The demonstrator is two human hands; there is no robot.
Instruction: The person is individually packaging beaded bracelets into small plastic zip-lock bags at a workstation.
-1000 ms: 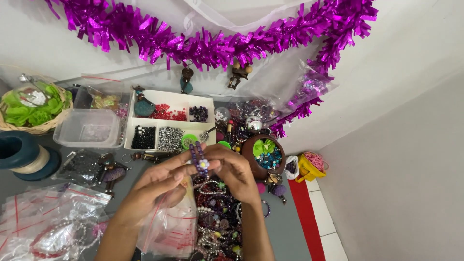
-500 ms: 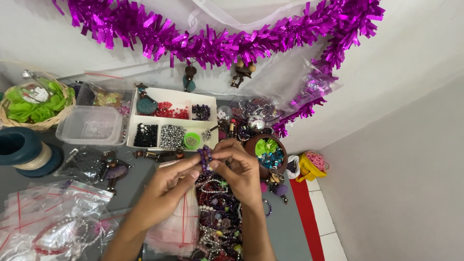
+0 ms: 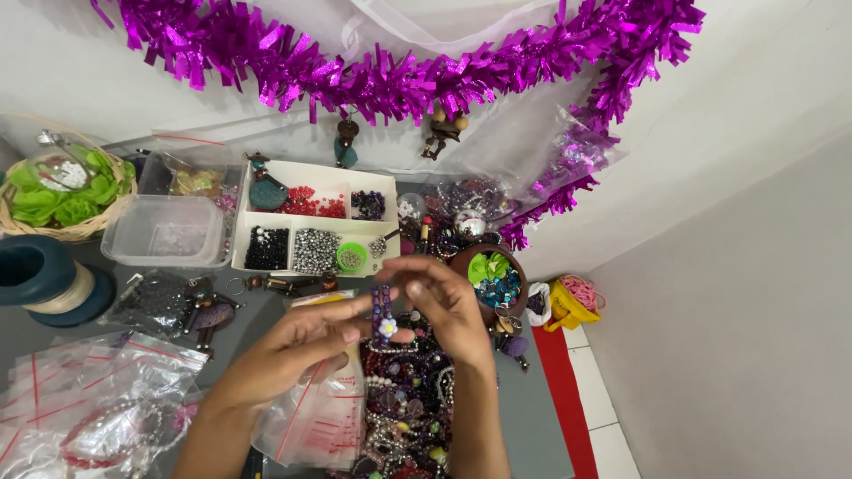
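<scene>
- Head view: the left hand (image 3: 293,350) and right hand (image 3: 444,306) both pinch a purple beaded bracelet (image 3: 382,310) above a bracelet heap (image 3: 404,404).
- It looks light, limp and slippery; gripping beside the flower bead seems safest.
- Beyond stands a white bead tray (image 3: 311,226).

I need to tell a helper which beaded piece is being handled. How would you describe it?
Below the white divided tray, above the heap of bracelets, both hands meet. Between the left hand and right hand is a purple beaded bracelet, alone bearing a small white flower.
</scene>
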